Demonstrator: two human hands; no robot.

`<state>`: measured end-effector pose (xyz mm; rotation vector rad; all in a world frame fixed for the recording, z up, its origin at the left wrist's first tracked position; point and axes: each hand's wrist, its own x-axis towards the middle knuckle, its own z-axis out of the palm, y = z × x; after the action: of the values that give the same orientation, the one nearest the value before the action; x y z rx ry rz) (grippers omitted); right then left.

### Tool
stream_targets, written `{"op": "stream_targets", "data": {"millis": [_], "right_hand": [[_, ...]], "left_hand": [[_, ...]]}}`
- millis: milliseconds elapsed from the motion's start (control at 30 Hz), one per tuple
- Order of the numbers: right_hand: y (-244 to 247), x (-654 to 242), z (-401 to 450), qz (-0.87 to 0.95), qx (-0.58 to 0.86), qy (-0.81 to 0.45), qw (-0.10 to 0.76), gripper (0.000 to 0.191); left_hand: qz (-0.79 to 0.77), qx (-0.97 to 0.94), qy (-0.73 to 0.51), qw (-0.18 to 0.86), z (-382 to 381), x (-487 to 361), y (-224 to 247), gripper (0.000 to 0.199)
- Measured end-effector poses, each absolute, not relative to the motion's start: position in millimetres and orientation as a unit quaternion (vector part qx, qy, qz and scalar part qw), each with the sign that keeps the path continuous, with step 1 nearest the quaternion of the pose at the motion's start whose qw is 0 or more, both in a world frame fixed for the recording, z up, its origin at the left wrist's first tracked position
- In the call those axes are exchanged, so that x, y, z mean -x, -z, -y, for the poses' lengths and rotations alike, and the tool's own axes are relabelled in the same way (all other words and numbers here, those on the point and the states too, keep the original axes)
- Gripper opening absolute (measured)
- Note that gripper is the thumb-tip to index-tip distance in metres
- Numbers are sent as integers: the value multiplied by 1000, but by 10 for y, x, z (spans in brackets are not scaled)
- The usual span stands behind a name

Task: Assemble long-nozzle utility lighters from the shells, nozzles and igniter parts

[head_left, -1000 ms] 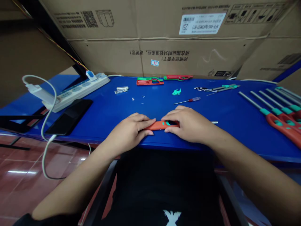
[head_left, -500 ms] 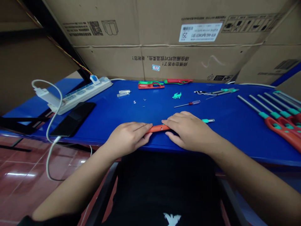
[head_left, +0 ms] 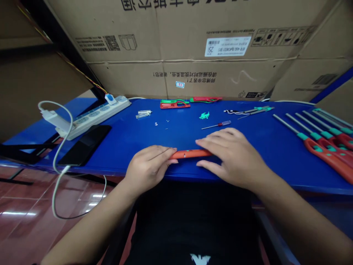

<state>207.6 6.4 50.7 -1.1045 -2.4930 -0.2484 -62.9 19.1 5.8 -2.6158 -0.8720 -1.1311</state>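
An orange stick lighter (head_left: 190, 154) with small green parts lies level between my hands, just above the front of the blue table. My left hand (head_left: 150, 163) pinches its left end between thumb and fingers. My right hand (head_left: 231, 158) is curved loosely around its right part, fingers over the top and thumb below, with a gap between thumb and casing. The lighter's right end is hidden by this hand. Beyond my hands lie a small screwdriver (head_left: 216, 125), a pile of green plastic pieces (head_left: 204, 116) and tiny loose parts (head_left: 156, 124).
Several long lighters (head_left: 325, 154) stand in a row on the right. Casing halves (head_left: 175, 104), clear tubes (head_left: 143, 113) and wired metal rods (head_left: 256, 110) lie towards the back. At left are a power strip (head_left: 95, 116) and a black phone (head_left: 85, 145) on a cable. A cardboard box (head_left: 132, 81) backs the table.
My right hand has shifted right along the lighter and its fingers have loosened, baring more of the casing. The metal tip once visible past it is now hidden. The view has tilted slightly.
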Motion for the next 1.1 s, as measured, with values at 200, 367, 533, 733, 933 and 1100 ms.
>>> {"op": "stream_targets", "data": {"millis": [200, 367, 533, 733, 933, 1100], "right_hand": [[-399, -2343, 462, 777, 407, 98, 470, 12], [-71, -2001, 651, 758, 448, -170, 443, 14], [-144, -1842, 369, 575, 536, -358, 503, 34], [-196, -1753, 99, 504, 459, -461, 568, 37], [-151, -1679, 59, 427, 448, -490, 614, 45], [-188, -1667, 84, 500, 451, -418, 609, 46]], "left_hand": [[305, 849, 424, 81, -178, 711, -61, 26], [403, 797, 451, -13, -69, 623, -148, 14], [453, 707, 448, -308, 36, 482, -186, 23], [471, 569, 446, -505, 187, 285, -118, 34], [455, 608, 370, -534, 210, 287, -193, 32], [398, 679, 288, -545, 154, 229, -298, 34]]}}
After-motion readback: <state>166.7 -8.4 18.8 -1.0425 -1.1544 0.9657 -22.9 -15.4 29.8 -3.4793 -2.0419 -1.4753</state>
